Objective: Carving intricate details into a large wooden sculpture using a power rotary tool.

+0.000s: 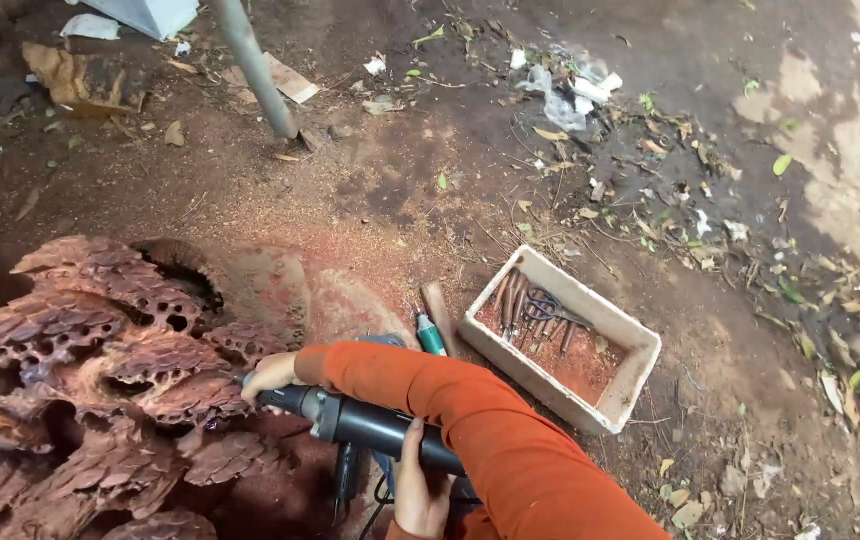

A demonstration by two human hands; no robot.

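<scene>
The left hand grips the rear of a black power tool, fingers wrapped around its barrel. The tool's long axis runs from lower right up to the left, its tip meeting the reddish wood carving. The right hand, on an outstretched orange sleeve, closes around the tool's front end, nearest the carving. Beyond lies a white tray of hand tools on the dirt floor, with a metal pole farther off.

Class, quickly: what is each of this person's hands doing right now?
Left hand: closed around the rear of the black power carving tool.
Right hand: gripping the tool's front end, against the reddish wood carving.
</scene>
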